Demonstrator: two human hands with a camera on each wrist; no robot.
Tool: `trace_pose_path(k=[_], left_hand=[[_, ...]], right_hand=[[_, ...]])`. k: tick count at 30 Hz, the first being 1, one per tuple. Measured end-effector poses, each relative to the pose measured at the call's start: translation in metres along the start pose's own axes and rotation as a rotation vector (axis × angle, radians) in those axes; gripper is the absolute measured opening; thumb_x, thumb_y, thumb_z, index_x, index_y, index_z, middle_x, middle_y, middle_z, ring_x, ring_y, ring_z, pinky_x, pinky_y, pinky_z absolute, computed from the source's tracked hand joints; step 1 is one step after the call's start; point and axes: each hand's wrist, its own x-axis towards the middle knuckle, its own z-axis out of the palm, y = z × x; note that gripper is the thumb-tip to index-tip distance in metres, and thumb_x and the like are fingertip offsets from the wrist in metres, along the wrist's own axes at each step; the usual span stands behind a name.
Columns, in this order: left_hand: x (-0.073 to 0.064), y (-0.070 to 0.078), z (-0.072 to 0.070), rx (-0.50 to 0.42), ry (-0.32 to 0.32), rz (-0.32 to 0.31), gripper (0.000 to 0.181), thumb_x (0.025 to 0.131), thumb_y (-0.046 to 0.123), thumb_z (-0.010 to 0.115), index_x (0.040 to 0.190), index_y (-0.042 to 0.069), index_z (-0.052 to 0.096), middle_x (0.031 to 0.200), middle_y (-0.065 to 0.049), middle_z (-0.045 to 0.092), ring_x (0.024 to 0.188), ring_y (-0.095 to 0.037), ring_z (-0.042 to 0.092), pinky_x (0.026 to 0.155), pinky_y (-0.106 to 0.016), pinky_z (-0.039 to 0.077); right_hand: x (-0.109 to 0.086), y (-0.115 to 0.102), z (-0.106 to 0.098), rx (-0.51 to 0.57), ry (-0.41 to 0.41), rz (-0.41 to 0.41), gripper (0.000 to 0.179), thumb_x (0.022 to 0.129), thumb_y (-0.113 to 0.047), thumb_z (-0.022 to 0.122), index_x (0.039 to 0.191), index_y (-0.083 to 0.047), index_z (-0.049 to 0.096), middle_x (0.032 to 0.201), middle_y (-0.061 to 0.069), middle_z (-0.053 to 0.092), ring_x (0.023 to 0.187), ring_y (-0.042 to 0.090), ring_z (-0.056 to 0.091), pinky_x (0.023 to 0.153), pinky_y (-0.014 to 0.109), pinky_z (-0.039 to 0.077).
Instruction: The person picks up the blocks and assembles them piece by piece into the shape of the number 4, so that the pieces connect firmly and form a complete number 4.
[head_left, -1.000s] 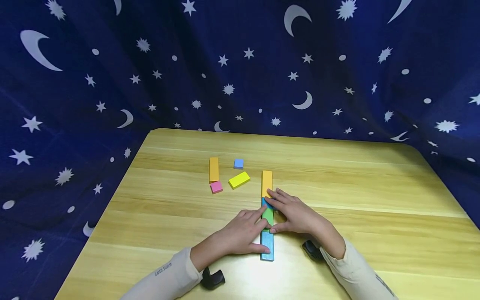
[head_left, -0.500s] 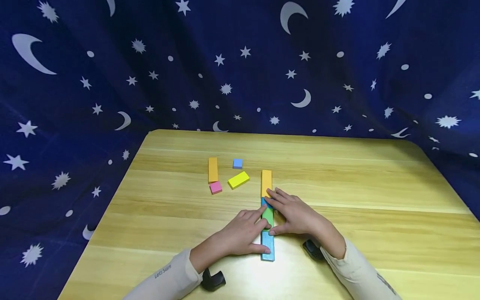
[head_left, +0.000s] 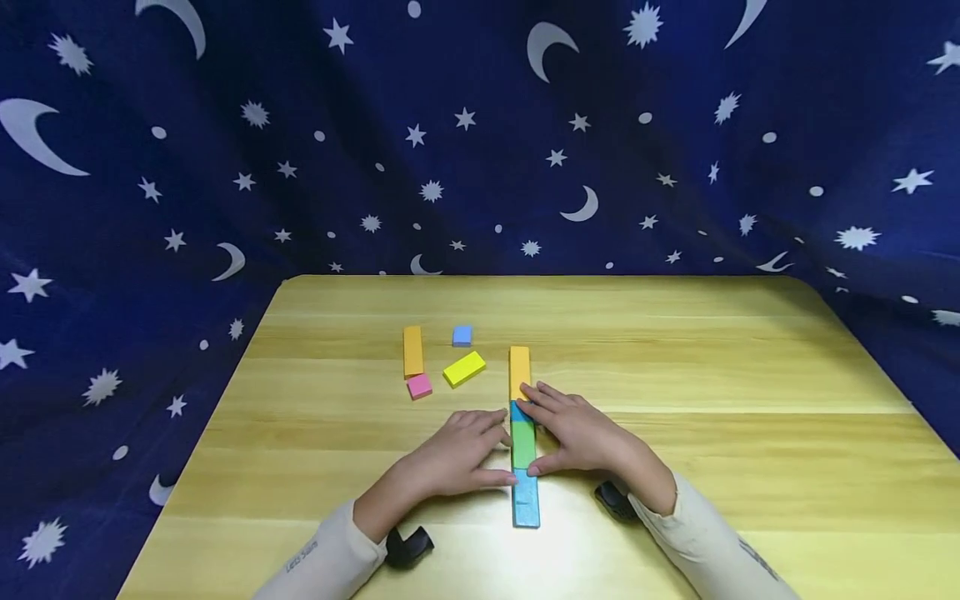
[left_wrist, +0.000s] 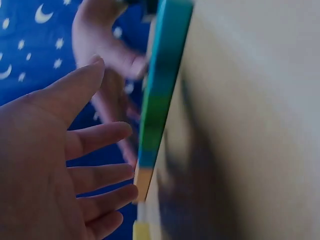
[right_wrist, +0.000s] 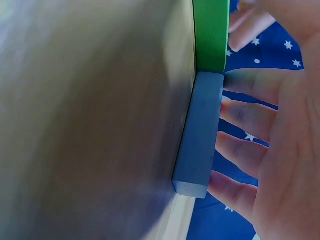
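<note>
Toy blocks lie end to end in a straight row on the table: an orange block (head_left: 519, 371) farthest away, then a blue block (head_left: 517, 412), a green block (head_left: 523, 446) and a light blue block (head_left: 526, 504) nearest. My right hand (head_left: 588, 437) rests its fingertips by the orange and blue blocks, its thumb at the green and light blue joint. In the right wrist view, its straight fingers touch the blue block (right_wrist: 199, 132). My left hand (head_left: 453, 454) is just left of the row, fingers spread and holding nothing, thumb tip close to the light blue block.
Left of the row lie a second orange block (head_left: 413, 352), a pink block (head_left: 419, 386), a yellow block (head_left: 464, 369) and a small blue block (head_left: 462, 336). A dark curtain (head_left: 510, 196) with moons and stars hangs behind the wooden table (head_left: 720, 358).
My left hand has drawn back leftward off the green block, exposing more of its top. The right hand stays at the row. The head view has shifted slightly.
</note>
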Motion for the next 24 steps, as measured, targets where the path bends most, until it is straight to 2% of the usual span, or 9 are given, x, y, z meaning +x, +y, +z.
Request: trace_pose_path(k=[3, 9, 11, 15, 19, 24], left_hand=[[0.003, -0.014, -0.009, -0.043, 0.055, -0.066, 0.049, 0.086, 0.052, 0.053, 0.118, 0.015, 0.055, 0.141, -0.011, 0.04, 0.13, -0.026, 0.037, 0.107, -0.044, 0.027], [0.021, -0.042, -0.015, -0.074, 0.238, -0.214, 0.059, 0.085, 0.045, 0.059, 0.132, 0.013, 0.044, 0.135, -0.011, 0.047, 0.124, -0.03, 0.044, 0.102, -0.048, 0.033], [0.027, -0.049, -0.012, -0.074, 0.272, -0.269, 0.062, 0.085, 0.042, 0.06, 0.135, 0.011, 0.04, 0.134, -0.011, 0.048, 0.122, -0.032, 0.045, 0.101, -0.048, 0.034], [0.035, -0.057, -0.01, -0.04, 0.312, -0.345, 0.059, 0.084, 0.037, 0.063, 0.132, 0.007, 0.044, 0.128, -0.016, 0.051, 0.119, -0.035, 0.046, 0.1, -0.049, 0.036], [0.04, -0.059, -0.011, 0.006, 0.333, -0.359, 0.05, 0.083, 0.028, 0.066, 0.125, 0.005, 0.052, 0.119, -0.019, 0.056, 0.111, -0.036, 0.051, 0.095, -0.047, 0.041], [0.039, -0.056, -0.01, 0.062, 0.322, -0.293, 0.042, 0.08, 0.013, 0.069, 0.119, 0.007, 0.057, 0.108, -0.013, 0.062, 0.097, -0.03, 0.057, 0.085, -0.04, 0.047]], right_hand=[[0.0, -0.001, 0.0, -0.004, -0.007, -0.005, 0.089, 0.073, -0.058, 0.064, 0.14, -0.008, 0.035, 0.15, 0.011, 0.024, 0.138, 0.034, 0.021, 0.103, 0.055, 0.029], [-0.001, -0.002, 0.0, -0.003, -0.015, 0.01, 0.089, 0.073, -0.057, 0.065, 0.14, -0.008, 0.035, 0.15, 0.01, 0.024, 0.138, 0.034, 0.021, 0.104, 0.054, 0.028], [0.0, -0.002, 0.001, 0.004, -0.027, 0.009, 0.089, 0.073, -0.057, 0.065, 0.14, -0.008, 0.035, 0.15, 0.011, 0.024, 0.138, 0.033, 0.021, 0.104, 0.054, 0.028], [0.003, -0.004, 0.002, -0.001, -0.048, 0.012, 0.089, 0.073, -0.059, 0.063, 0.141, -0.009, 0.034, 0.151, 0.01, 0.022, 0.139, 0.031, 0.019, 0.104, 0.053, 0.028], [0.002, -0.004, 0.0, -0.016, -0.044, 0.02, 0.089, 0.073, -0.059, 0.063, 0.141, -0.01, 0.034, 0.151, 0.009, 0.022, 0.139, 0.031, 0.019, 0.105, 0.051, 0.028], [-0.001, -0.002, -0.001, -0.023, -0.041, 0.022, 0.09, 0.073, -0.06, 0.063, 0.141, -0.009, 0.034, 0.151, 0.01, 0.023, 0.138, 0.031, 0.02, 0.104, 0.051, 0.028]])
